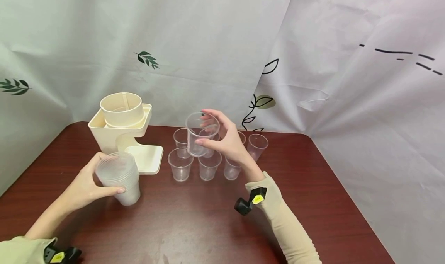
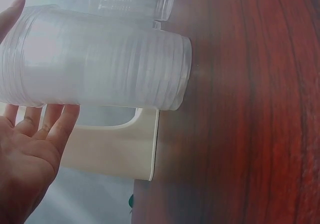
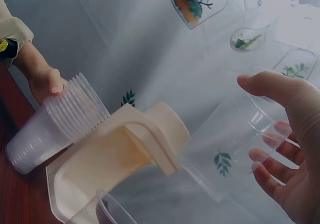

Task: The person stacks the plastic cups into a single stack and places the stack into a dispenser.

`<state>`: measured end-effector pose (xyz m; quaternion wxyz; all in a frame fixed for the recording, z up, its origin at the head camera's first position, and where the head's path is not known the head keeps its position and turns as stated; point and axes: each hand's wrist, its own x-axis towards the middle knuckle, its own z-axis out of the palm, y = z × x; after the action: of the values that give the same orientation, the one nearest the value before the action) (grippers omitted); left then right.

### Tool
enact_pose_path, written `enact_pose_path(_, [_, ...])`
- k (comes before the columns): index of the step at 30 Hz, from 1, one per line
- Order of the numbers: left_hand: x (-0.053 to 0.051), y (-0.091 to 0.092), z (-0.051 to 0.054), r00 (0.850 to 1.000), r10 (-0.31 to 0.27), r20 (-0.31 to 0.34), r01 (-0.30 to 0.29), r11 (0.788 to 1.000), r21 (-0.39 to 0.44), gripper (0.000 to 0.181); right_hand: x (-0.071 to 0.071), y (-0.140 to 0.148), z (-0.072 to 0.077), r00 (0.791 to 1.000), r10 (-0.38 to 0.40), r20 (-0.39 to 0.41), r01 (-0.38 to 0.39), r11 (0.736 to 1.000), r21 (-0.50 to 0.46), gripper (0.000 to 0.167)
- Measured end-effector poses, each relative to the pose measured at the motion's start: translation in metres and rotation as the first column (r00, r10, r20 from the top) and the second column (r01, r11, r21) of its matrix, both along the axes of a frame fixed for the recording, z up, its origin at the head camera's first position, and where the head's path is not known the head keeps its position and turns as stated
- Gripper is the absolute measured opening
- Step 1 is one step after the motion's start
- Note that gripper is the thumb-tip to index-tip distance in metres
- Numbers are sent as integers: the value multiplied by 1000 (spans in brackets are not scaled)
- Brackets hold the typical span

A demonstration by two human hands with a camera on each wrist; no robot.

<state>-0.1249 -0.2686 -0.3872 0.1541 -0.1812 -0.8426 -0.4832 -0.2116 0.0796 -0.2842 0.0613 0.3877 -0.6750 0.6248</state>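
Note:
My left hand grips a stack of nested clear plastic cups, thumb on the near side and fingers round the far side. In the left wrist view the stack lies across the palm side, its bases toward the table. My right hand holds a single clear plastic cup near its rim, raised above other cups. The right wrist view shows this cup between thumb and fingers. Under and around it, several clear cups stand upright in rows, including a front-left cup and a back-right cup.
A cream plastic stand with a round holder on top and a flat base plate is just behind the left hand. The dark red wooden table ends at a white patterned cloth behind.

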Motion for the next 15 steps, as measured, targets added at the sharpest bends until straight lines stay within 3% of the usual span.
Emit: enact_pose_path(15, [-1,0,-2,1000,-15,-12,15,1000,10,74,1,-24,7,999,35,-36,-35,999,14,73])
